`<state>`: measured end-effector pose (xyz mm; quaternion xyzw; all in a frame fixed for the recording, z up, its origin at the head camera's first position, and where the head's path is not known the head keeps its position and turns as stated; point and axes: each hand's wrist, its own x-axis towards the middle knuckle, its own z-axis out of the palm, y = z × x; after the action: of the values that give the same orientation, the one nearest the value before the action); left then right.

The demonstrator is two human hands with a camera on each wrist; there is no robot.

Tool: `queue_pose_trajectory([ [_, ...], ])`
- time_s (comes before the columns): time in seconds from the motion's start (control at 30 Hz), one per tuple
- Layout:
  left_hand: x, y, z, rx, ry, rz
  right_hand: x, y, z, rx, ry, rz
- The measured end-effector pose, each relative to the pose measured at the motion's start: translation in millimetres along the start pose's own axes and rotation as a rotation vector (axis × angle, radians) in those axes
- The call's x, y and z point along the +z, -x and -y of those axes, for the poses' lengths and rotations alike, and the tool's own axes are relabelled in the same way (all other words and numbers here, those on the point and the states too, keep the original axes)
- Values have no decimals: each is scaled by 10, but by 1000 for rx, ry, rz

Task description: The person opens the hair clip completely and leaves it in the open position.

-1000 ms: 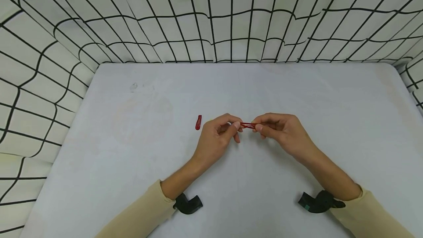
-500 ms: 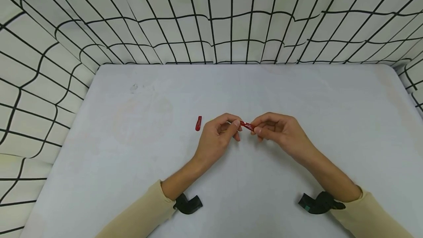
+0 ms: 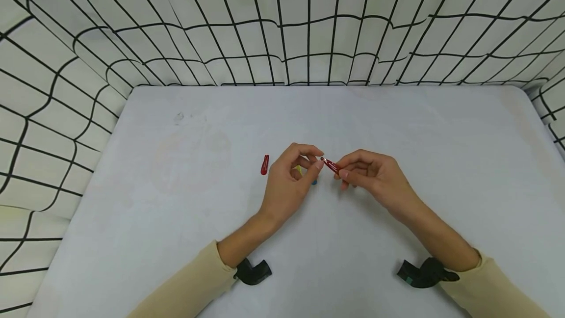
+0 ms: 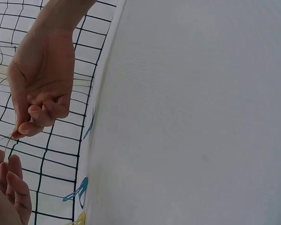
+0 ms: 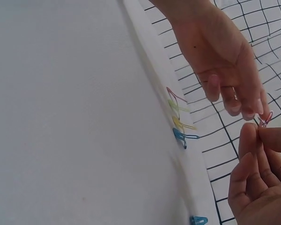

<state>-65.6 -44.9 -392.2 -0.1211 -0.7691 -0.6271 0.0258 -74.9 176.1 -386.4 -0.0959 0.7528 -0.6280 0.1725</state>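
In the head view my right hand (image 3: 371, 173) pinches one end of a red snap hair clip (image 3: 331, 165) between thumb and fingertips, above the table. The clip slants up toward my left hand (image 3: 289, 175), whose index finger and thumb stand slightly apart close to its other end. Whether they touch it is hard to tell. A second red snap clip (image 3: 265, 165) lies left of that hand. Specks of a yellow clip (image 3: 298, 169) and a blue clip (image 3: 314, 182) show past the left fingers. The right wrist view shows the held clip (image 5: 267, 120) between both hands.
Along the white table (image 3: 176, 239), the right wrist view shows a row with pink (image 5: 176, 95), green (image 5: 175, 108), yellow (image 5: 182, 124) and blue (image 5: 183, 136) clips. Another blue clip (image 5: 199, 219) lies farther off. Black-lined white cloth (image 3: 291, 38) walls the back and sides.
The red clip has turned from nearly level to slanting, its left end higher. My left fingers have risen and spread from it, uncovering bits of yellow and blue. The right hand stays nearly still.
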Motion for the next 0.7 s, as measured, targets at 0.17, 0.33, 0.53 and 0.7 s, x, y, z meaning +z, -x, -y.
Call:
queue_pose_trajectory([
  [0.17,19,23,-18,40,-50,24,28,-13,-15,-7,-26,-27],
  [0.33,29,23,1,41,-99,37,46,-8,-28,5,-24,-48],
  [0.53,45,0,-2,72,-115,24,55,0,-32,7,-30,-50],
  [0.7,53,-19,-2,78,-114,8,60,16,-35,7,-13,-50],
])
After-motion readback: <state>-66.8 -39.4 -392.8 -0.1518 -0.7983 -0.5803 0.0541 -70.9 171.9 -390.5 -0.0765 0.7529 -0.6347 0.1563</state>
